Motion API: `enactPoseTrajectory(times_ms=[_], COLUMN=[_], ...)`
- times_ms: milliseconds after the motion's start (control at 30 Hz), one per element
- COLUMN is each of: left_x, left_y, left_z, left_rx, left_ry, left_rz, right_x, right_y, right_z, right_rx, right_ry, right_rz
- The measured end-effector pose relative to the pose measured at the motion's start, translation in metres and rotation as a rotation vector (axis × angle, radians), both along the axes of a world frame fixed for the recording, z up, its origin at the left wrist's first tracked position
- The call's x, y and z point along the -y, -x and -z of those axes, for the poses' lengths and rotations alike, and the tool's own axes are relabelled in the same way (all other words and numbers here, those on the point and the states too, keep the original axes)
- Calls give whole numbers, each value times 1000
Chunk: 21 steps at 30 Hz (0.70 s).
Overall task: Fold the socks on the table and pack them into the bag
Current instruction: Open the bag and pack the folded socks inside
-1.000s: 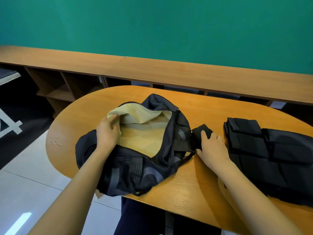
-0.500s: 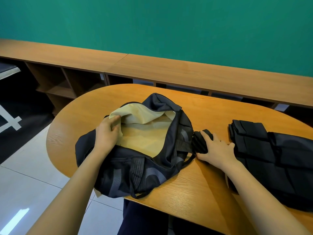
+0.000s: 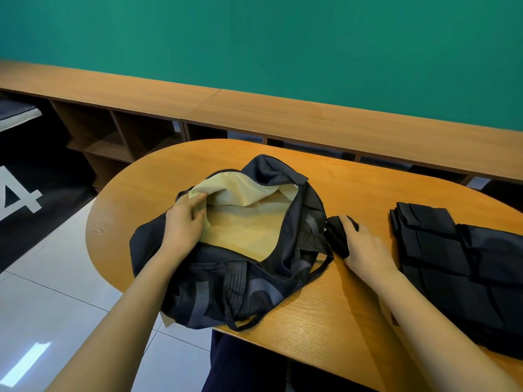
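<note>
A dark bag lies open on the oval wooden table, its pale yellow lining showing. My left hand grips the left edge of the opening and holds it apart. A folded black sock lies right beside the bag's right side. My right hand holds that sock, fingers curled over its top. Further right lies a pile of black socks, laid flat and overlapping.
A long wooden shelf unit runs behind the table under a green wall. White floor tiles and a black mat with a white mark lie to the left. My dark-clothed legs show under the table's near edge.
My right hand has closed around the folded sock and stayed against the bag's right side. My left hand keeps holding the opening. The view has shifted slightly.
</note>
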<state>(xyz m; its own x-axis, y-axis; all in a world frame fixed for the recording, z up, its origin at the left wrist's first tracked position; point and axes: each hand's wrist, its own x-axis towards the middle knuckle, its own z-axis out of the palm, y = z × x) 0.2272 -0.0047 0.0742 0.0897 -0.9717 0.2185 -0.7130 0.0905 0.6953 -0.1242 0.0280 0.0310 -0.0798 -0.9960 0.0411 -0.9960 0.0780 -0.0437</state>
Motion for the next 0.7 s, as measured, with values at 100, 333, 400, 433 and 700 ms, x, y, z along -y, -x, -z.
enactPoseTrajectory(times_ms=[100,333,400,433,700], left_x=[0,2,2,2,6], left_y=[1,1,1,0,-9], left_z=[0,-3,-8,-13,-62], left_rx=[1,12,5,-7,-69], left_ry=[-3,-6,14,29,145], left_rz=[1,52,64,70,129], right_x=[-1,-29,-40,-44,20], right_y=[3,-9,-31,-46,-185], right_z=[-10,-79,-117,-134,-102], right_rx=[94,554,715,809,335], right_ry=[41,332,430,421,117], right_rz=[10,195,138,81,-365])
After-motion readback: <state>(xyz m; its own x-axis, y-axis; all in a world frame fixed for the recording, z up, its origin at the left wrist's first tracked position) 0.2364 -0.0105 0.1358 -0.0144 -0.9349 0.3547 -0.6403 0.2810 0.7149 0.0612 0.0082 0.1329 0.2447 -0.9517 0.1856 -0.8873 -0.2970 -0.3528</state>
